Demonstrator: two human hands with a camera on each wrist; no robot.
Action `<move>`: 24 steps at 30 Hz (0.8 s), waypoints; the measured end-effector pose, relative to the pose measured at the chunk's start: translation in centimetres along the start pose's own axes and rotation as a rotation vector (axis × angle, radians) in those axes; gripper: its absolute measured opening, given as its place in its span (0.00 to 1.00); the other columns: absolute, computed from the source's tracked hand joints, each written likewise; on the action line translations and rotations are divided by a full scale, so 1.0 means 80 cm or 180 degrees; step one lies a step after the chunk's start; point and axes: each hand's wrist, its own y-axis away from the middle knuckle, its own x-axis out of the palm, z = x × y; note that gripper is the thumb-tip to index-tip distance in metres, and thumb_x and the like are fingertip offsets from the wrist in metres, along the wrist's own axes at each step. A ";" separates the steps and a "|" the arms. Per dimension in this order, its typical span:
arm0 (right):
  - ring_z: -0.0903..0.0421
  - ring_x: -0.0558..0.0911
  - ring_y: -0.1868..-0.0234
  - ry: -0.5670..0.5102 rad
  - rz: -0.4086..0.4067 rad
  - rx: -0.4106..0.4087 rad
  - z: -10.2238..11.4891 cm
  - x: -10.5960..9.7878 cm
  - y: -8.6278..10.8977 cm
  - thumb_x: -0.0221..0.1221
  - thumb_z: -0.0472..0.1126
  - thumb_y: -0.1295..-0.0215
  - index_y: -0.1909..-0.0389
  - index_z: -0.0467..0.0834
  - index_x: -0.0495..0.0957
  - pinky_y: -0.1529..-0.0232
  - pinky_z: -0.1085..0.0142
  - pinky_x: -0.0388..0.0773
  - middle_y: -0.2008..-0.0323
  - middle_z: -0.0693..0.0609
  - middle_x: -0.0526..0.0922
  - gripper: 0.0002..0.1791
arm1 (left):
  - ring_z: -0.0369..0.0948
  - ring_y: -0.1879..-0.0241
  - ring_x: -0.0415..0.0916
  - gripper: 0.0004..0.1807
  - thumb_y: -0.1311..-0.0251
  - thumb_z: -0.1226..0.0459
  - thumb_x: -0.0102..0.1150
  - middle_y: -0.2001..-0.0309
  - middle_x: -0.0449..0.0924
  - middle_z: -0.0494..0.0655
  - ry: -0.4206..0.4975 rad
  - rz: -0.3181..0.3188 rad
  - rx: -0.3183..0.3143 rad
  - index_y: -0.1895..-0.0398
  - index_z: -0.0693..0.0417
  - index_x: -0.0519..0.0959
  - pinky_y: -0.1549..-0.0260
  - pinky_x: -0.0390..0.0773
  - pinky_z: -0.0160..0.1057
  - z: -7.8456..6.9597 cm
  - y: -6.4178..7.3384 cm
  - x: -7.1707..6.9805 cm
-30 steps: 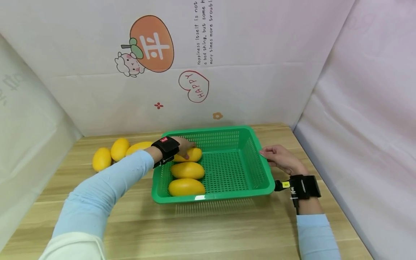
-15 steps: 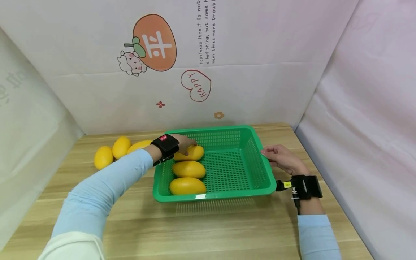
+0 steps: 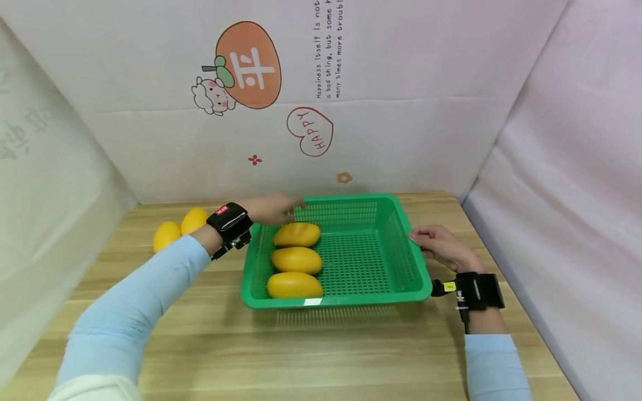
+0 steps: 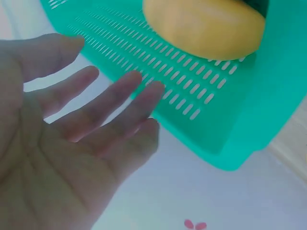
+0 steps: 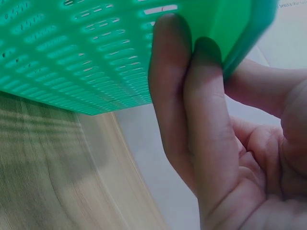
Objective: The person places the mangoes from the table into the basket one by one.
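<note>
Three yellow mangoes lie in a column along the left side of a green plastic basket [image 3: 351, 302]: a far mango [image 3: 297, 235], a middle mango [image 3: 297, 260] and a near mango [image 3: 295, 285]. My left hand [image 3: 273, 209] is over the basket's far left corner, just behind the far mango, and holds nothing. In the left wrist view its fingers [image 4: 110, 100] are spread, apart from the mango [image 4: 206, 28]. My right hand [image 3: 443, 245] pinches the basket's right rim; in the right wrist view two fingers [image 5: 206, 96] press the outer wall below the rim, thumb on the other side.
Two more mangoes [image 3: 166, 236] show on the wooden table [image 3: 311, 356] left of the basket, partly behind the left forearm. A printed white cloth [image 3: 391, 128] stands behind the table, with white cloth at both sides.
My left hand has let go of the far mango and drawn up and left, off it. The right hand keeps its pinch on the rim. The whole view has shifted slightly.
</note>
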 end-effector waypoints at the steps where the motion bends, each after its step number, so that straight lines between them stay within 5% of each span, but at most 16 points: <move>1: 0.61 0.86 0.58 0.0005 0.0001 -0.0002 0.000 0.000 0.000 0.50 0.44 0.22 0.41 0.23 0.68 0.55 0.67 0.84 0.58 0.50 0.85 0.25 | 0.53 0.45 0.78 0.21 0.28 0.66 0.51 0.43 0.79 0.63 0.0031 -0.0100 0.0072 0.34 0.59 0.69 0.48 0.80 0.48 0.001 0.005 -0.002; 5: 0.61 0.86 0.57 0.0019 0.0036 -0.0035 0.001 0.001 0.001 0.50 0.44 0.22 0.40 0.22 0.67 0.54 0.67 0.84 0.57 0.50 0.85 0.26 | 0.52 0.45 0.79 0.20 0.29 0.68 0.52 0.43 0.79 0.61 0.0163 -0.0420 0.0250 0.36 0.60 0.69 0.47 0.80 0.50 0.007 0.024 -0.008; 11: 0.61 0.86 0.55 0.0066 0.0072 -0.0043 0.004 0.001 0.005 0.49 0.43 0.21 0.38 0.21 0.64 0.53 0.68 0.84 0.56 0.51 0.86 0.28 | 0.50 0.47 0.80 0.21 0.29 0.68 0.52 0.47 0.82 0.58 0.0277 -0.0726 0.0199 0.35 0.56 0.68 0.49 0.81 0.49 0.021 0.047 -0.010; 24: 0.62 0.86 0.57 0.0055 0.0058 -0.0037 0.004 0.001 0.003 0.49 0.43 0.22 0.40 0.22 0.66 0.54 0.68 0.84 0.58 0.52 0.86 0.26 | 0.52 0.46 0.78 0.18 0.26 0.66 0.50 0.45 0.80 0.60 0.0575 -0.0930 -0.0153 0.36 0.57 0.68 0.45 0.79 0.52 0.051 0.093 -0.015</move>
